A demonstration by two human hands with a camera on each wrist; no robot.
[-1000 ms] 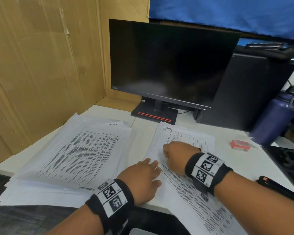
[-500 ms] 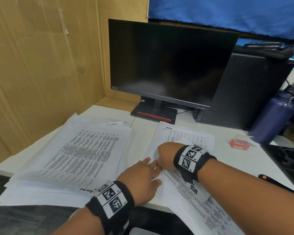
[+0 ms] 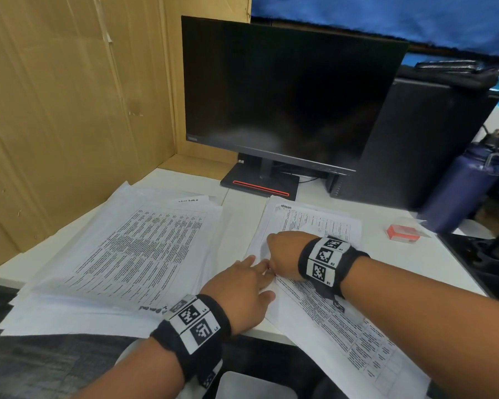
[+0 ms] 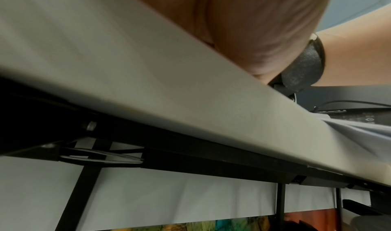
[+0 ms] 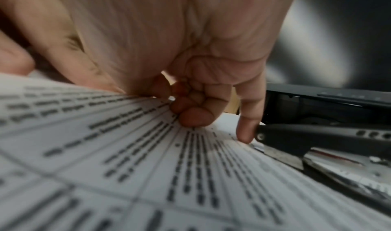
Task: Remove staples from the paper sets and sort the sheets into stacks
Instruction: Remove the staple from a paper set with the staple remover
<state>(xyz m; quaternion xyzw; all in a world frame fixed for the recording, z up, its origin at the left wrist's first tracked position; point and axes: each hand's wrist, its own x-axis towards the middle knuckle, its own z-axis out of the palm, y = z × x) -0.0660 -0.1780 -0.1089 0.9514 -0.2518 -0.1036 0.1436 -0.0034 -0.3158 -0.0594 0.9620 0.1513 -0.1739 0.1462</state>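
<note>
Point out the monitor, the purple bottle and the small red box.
monitor (image 3: 285, 90), head view, middle of the dark screen.
purple bottle (image 3: 458, 191), head view, its body.
small red box (image 3: 402, 232), head view, its top face.

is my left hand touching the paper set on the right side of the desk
Touching. In the head view the left hand lies flat with straight fingers on the near left edge of the right paper set.

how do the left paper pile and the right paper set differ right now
The left paper pile is thick, fanned and untouched; the right paper set looks thinner, under both hands. The left hand lies flat on its edge; the right hand is curled. Both hold printed tables.
</note>
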